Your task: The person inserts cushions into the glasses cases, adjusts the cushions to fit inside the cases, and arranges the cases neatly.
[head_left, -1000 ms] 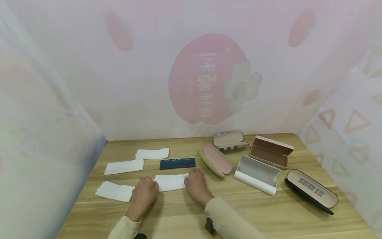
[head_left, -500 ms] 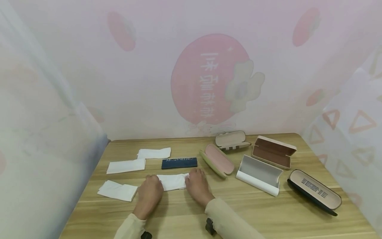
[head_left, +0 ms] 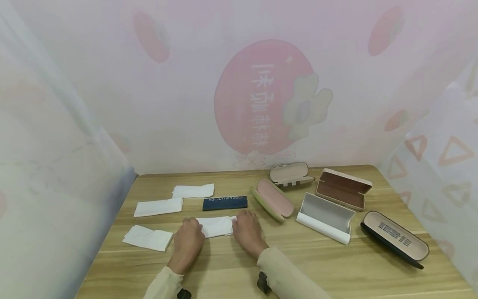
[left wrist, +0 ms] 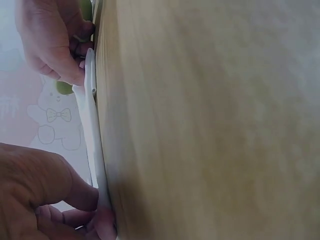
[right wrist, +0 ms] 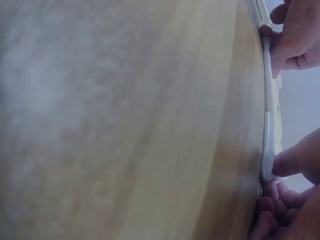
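At the left of the wood-grained table (head_left: pixel 123 278), a loosely folded white cloth (head_left: pixel 147 238) lies on the near side; a neater cloth (head_left: pixel 157 207) sits beyond it, its far right corner meeting a third cloth (head_left: pixel 193 191) farther back. Next comes the left hand (head_left: pixel 189 238), just beside the nearest of these, its grip closed with thumb and fingers pinching the left end of a folded white strip (head_left: pixel 217 226). That strip lies on the table between both hands, and just beyond it is a dark blue piece (head_left: pixel 225 203) with pale lettering. The right hand (head_left: pixel 247 232) has its grip clamped on the strip's other end. Right of it I see the open cases: a green case (head_left: pixel 275 198) lined in pink, a striped case (head_left: pixel 289 173) near the far edge, a white case (head_left: pixel 326 211) with a grey inside, farther back a pale case (head_left: pixel 341 189) lined in brown, and, rightmost, a black case (head_left: pixel 396 236) with printed lines on its beige lining.
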Action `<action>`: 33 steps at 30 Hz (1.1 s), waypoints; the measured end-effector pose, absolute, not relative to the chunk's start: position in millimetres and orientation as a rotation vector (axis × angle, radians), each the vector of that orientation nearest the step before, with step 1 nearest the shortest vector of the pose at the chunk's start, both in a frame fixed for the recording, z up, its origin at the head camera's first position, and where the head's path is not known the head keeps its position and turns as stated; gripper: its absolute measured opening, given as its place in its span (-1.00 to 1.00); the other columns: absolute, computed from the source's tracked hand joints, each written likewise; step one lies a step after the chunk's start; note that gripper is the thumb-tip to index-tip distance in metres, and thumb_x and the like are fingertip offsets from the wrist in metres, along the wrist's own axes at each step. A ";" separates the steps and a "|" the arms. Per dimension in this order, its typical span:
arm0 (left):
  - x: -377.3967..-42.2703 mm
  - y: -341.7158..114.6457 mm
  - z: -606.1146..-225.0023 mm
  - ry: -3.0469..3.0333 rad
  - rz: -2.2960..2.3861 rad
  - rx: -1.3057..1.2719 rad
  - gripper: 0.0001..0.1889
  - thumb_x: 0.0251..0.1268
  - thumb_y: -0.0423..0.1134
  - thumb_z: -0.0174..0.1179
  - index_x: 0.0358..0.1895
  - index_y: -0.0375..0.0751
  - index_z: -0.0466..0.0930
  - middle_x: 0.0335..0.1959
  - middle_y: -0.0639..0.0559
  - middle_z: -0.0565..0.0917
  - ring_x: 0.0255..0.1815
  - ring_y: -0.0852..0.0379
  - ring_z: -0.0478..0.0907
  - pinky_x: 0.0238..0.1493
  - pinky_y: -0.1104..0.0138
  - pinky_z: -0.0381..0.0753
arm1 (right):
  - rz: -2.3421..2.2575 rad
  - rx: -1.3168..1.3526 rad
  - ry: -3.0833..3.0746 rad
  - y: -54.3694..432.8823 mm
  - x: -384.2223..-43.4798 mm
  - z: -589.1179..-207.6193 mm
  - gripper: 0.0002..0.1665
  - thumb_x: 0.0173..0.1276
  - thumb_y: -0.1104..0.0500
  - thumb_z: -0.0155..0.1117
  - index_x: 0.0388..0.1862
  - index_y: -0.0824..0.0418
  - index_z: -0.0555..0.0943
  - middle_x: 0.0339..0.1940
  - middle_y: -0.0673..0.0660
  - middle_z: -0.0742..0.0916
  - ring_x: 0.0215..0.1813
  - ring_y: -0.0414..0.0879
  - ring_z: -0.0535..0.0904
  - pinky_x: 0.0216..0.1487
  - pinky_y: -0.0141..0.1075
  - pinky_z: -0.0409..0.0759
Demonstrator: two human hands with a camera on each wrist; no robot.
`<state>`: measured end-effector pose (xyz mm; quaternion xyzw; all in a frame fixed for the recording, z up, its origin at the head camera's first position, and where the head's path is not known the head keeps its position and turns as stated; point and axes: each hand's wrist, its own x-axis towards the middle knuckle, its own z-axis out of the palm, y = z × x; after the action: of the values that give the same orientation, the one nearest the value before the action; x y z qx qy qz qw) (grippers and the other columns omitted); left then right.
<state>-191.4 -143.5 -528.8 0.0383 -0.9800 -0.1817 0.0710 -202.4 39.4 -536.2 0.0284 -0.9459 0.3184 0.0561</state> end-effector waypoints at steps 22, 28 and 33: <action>-186.3 -151.1 -525.1 -2.805 -0.928 0.016 -0.91 0.28 -0.43 0.26 -0.34 -0.39 0.58 -0.53 -0.10 0.64 -0.54 0.09 0.50 -0.51 0.27 0.50 | 1.501 -0.024 -2.613 63.4 -198.9 -542.1 -0.87 0.32 0.18 0.39 -0.42 0.16 0.65 -0.42 0.00 0.70 -0.34 -0.21 0.54 -0.28 -0.33 0.53; -182.5 -156.0 -528.5 -2.808 -1.046 0.023 -0.91 0.29 -0.41 0.27 -0.32 -0.40 0.59 -0.50 -0.07 0.65 -0.49 0.12 0.52 -0.46 0.32 0.49 | 1.508 0.008 -2.619 64.3 -197.7 -543.8 -0.89 0.35 0.20 0.37 -0.36 0.19 0.64 -0.40 0.03 0.71 -0.32 -0.20 0.56 -0.28 -0.34 0.54; -180.7 -155.1 -527.2 -2.814 -1.107 0.031 -0.91 0.35 -0.39 0.24 -0.31 -0.34 0.56 -0.48 -0.04 0.61 -0.47 0.15 0.48 -0.46 0.36 0.44 | 1.494 -0.023 -2.664 66.1 -194.5 -543.2 -0.90 0.44 0.17 0.29 -0.25 0.18 0.60 -0.35 0.03 0.69 -0.29 -0.17 0.55 -0.26 -0.29 0.53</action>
<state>-180.7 -155.1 -527.2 0.0103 -0.9290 -0.3654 0.0586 -194.5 66.1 -543.2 -0.0075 -0.8714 0.4886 0.0438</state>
